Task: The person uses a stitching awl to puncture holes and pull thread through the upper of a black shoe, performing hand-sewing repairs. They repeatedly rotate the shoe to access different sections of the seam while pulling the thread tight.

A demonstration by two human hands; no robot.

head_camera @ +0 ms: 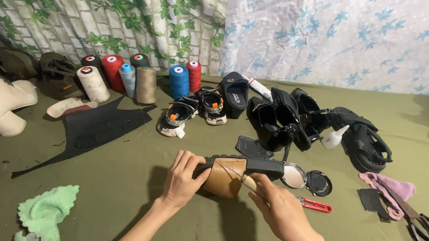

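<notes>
A black sandal with a tan strap lies on its side low in the middle of the green cloth, its long axis running left to right, sole edge up and toward the far side. The left hand closes around the sandal's left end, fingers over the top and thumb against the strap, steadying it. The right hand comes in from the lower right, closed in a narrow grip on a thin awl with a pale handle — its metal tip points up-left and lies on the tan strap, so the tool meets the sandal across its length, not along it. Just to the right sit an open round tin and its dark lid, with small red snips near the right wrist. Farther right lie large scissors and a pink rag. Behind are a heap of black sandals, a white glue bottle, a row of thread spools — and a black rubber sheet to the left.
</notes>
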